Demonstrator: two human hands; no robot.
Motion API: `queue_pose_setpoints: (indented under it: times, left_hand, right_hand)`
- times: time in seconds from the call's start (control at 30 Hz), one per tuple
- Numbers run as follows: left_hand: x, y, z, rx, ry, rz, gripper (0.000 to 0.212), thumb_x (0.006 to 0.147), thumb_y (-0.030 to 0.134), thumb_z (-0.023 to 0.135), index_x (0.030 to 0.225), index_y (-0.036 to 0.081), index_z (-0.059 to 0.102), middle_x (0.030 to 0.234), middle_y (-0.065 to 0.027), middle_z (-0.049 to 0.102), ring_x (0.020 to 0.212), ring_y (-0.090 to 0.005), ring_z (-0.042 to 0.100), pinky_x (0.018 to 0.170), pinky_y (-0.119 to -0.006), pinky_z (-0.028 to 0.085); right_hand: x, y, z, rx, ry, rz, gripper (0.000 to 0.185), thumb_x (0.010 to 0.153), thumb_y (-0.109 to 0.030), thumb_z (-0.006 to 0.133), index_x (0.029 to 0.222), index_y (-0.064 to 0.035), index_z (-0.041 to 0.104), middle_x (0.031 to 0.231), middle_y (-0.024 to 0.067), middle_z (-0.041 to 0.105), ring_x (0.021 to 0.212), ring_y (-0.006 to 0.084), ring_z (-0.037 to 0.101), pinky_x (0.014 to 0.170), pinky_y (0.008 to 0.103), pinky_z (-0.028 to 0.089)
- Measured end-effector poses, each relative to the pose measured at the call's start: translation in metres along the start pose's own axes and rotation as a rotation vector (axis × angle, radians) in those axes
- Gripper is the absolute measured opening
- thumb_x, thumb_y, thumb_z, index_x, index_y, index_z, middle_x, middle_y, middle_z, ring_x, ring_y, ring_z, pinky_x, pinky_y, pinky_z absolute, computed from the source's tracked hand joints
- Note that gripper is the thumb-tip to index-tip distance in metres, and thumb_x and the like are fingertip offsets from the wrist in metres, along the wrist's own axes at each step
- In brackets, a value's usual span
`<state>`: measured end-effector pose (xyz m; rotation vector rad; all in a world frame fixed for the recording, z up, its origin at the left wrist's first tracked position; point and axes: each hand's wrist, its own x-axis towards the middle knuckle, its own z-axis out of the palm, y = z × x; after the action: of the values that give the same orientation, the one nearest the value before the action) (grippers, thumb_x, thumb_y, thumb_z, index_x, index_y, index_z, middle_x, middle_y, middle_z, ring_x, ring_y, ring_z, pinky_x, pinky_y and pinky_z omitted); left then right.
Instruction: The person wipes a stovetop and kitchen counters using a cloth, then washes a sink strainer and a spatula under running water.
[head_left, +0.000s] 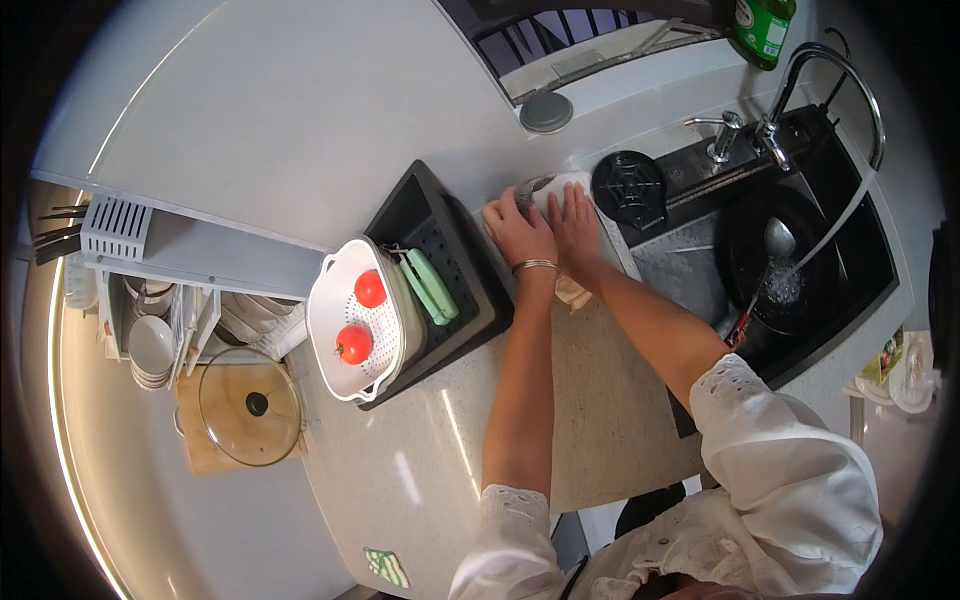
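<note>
Both arms reach out over the pale stone counter (615, 420). My left hand (520, 232), with a bracelet at the wrist, has its fingers bent over the dark, wet-looking edge of a whitish cloth (559, 185); whether it grips the cloth I cannot tell. My right hand (576, 225) lies palm down on the same cloth, fingers slightly apart. Part of the cloth hangs out below the wrists. Just right of the hands is a round black drain piece or rest (628, 189). Water runs from a curved faucet (832, 52) into a black pan (731, 247) holding a metal spoon or ladle (780, 238).
Left of my arms, a white colander (337, 277) with two tomatoes (354, 344) rests on a black bin (480, 300) holding a green-handled tool (429, 289). A glass lid (225, 427) lies on a wooden board (187, 420). The black sink (862, 300) is at right, a green bottle (761, 34) behind.
</note>
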<state>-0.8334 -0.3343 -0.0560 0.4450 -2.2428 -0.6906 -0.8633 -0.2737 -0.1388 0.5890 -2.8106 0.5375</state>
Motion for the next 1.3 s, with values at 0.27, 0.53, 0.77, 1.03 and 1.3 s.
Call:
queue_pose_setpoints:
  times: [0.27,0.53,0.77,1.03,1.3]
  left_hand:
    - [-0.105,-0.013,-0.072,-0.482,-0.512,-0.205,0.042,0.079,0.004,0.062,0.119,0.003,0.049,0.116,-0.0127,0.048,0.101,-0.0226,0.053,0.082,-0.03,0.046]
    - [-0.198,-0.03,-0.185,-0.389,-0.476,-0.521,0.022,0.084,0.004,0.059,0.106,0.003,0.058,0.098,-0.0059,0.059,0.085,-0.0132,0.057,0.073,-0.024,0.048]
    - [-0.233,0.031,-0.17,-0.591,-0.606,-0.451,0.02,0.085,0.001,0.057,0.104,0.0,0.057,0.101,-0.0065,0.058,0.088,-0.0136,0.058,0.074,-0.023,0.048]
    - [-0.267,0.062,-0.162,-0.489,-0.643,-0.523,0.019,0.085,0.0,0.054,0.104,-0.001,0.057,0.1,-0.0072,0.059,0.088,-0.0135,0.058,0.076,-0.024,0.048]
    - [-0.276,0.08,-0.145,-0.384,-0.545,-0.587,0.027,0.084,0.005,0.059,0.111,0.004,0.057,0.11,-0.0121,0.057,0.103,-0.0201,0.054,0.087,-0.031,0.045]
  right_hand:
    - [-0.137,0.032,-0.069,0.118,-0.104,0.01,0.058,0.082,-0.024,0.05,0.13,0.0061,0.033,0.138,0.0299,0.021,0.13,0.0409,0.02,0.107,0.0456,0.018]
    - [-0.289,0.045,-0.141,0.213,-0.315,-0.209,0.056,0.08,-0.021,0.057,0.126,0.004,0.039,0.137,0.0257,0.027,0.131,0.0369,0.023,0.108,0.0426,0.02]
    - [-0.339,0.173,-0.199,0.25,-0.185,-0.347,0.05,0.075,-0.018,0.062,0.123,-0.0135,0.048,0.137,0.0106,0.036,0.131,0.0265,0.029,0.106,0.0429,0.025]
    - [-0.323,0.411,-0.276,-0.399,-0.163,0.236,0.043,0.09,-0.022,0.04,0.132,-0.0107,0.037,0.143,0.0084,0.028,0.134,0.0231,0.022,0.107,0.0463,0.019]
    - [-0.3,0.494,-0.278,-0.33,0.298,0.28,0.025,0.083,-0.005,0.048,0.106,0.0017,0.053,0.101,0.0193,0.053,0.092,0.0377,0.047,0.082,0.0432,0.04]
